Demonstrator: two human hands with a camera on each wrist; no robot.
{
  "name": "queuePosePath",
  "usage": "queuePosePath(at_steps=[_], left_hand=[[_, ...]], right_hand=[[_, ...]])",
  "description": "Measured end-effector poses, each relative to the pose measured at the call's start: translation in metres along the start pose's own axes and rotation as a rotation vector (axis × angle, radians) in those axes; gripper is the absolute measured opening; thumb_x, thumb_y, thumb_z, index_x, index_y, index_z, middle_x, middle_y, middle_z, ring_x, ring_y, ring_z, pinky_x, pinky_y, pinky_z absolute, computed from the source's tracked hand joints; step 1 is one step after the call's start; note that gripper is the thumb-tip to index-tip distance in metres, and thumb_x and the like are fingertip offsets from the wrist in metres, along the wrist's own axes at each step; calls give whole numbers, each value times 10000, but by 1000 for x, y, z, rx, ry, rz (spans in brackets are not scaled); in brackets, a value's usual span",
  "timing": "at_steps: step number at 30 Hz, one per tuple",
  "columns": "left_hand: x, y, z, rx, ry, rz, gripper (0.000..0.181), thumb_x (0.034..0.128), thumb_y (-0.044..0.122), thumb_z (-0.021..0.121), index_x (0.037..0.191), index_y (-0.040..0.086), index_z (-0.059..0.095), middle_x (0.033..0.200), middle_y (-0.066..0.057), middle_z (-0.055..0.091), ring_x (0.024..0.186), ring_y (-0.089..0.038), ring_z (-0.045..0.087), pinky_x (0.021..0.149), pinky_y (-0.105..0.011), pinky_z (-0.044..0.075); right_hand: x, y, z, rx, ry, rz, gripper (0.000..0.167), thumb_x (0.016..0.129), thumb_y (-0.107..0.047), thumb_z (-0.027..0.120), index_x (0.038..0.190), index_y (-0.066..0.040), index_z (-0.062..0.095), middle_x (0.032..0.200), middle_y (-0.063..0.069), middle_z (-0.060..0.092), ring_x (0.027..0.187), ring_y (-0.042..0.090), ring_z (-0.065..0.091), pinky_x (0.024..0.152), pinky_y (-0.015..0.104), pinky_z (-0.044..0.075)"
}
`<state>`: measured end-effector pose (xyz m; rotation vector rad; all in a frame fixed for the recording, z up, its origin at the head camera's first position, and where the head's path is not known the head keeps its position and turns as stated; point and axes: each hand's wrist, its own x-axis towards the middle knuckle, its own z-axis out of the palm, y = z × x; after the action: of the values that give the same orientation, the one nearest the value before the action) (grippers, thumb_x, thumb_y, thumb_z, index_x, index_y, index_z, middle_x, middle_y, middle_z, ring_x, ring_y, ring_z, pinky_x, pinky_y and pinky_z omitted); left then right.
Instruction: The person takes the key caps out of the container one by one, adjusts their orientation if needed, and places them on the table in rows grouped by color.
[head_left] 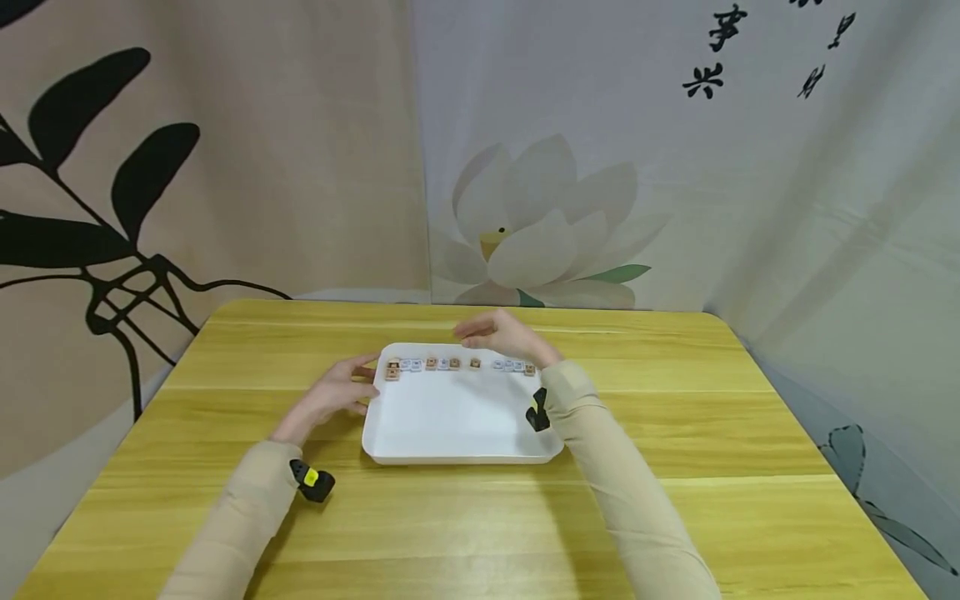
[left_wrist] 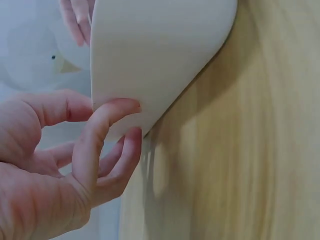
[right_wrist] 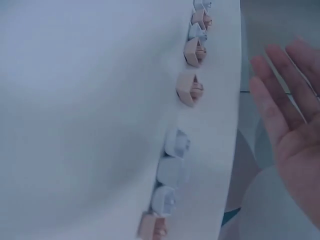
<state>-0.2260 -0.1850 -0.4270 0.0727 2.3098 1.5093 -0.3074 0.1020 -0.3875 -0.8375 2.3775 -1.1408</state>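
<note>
A white rectangular tray [head_left: 459,425] lies on the table, with a row of small peach blocks [right_wrist: 186,90] and white blocks [right_wrist: 175,143] along its far side. They look like keycaps, hollow on one side. At the tray's left edge my left hand [head_left: 341,387] pinches the rim; in the left wrist view its thumb [left_wrist: 117,106] lies against the outer wall, with the index finger passing behind the rim. My right hand [head_left: 502,333] hovers over the far edge, near the row. Its fingers [right_wrist: 280,95] are extended and hold nothing.
The wooden table [head_left: 450,542] extends around the tray on all sides. A printed curtain [head_left: 300,150] hangs behind the table's far edge. Black wrist cameras sit on both sleeves. A gap separates a lone peach block from the white blocks at its right.
</note>
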Motion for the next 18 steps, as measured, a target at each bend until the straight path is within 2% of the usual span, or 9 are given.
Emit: queuePosePath(at_steps=[5, 12, 18], left_hand=[[-1, 3, 12, -27, 15, -12, 767, 847, -34, 537, 1509, -18, 151, 1380, -351, 346, 876, -219, 612, 627, -257, 583], [-4, 4, 19, -51, 23, -17, 762, 854, -37, 535, 1511, -9, 152, 1384, -345, 333, 896, -242, 613, 651, -280, 592], [-4, 2, 17, -44, 15, -18, 758, 865, -21, 538, 1515, 2, 148, 1394, -345, 327, 905, -254, 623, 670, -296, 598]], right_hand=[[3, 9, 5, -23, -25, -15, 305, 915, -125, 618, 1201, -27, 655, 1216, 104, 672, 1125, 213, 636, 961, 313, 526], [3, 18, 12, -80, -64, 87, 288, 864, -62, 669, 1150, -55, 691, 1190, 93, 686, 1075, 202, 665, 903, 275, 553], [5, 24, 21, -217, -46, 41, 272, 831, -62, 707, 1103, -61, 717, 1113, 79, 720, 1014, 171, 690, 879, 234, 554]])
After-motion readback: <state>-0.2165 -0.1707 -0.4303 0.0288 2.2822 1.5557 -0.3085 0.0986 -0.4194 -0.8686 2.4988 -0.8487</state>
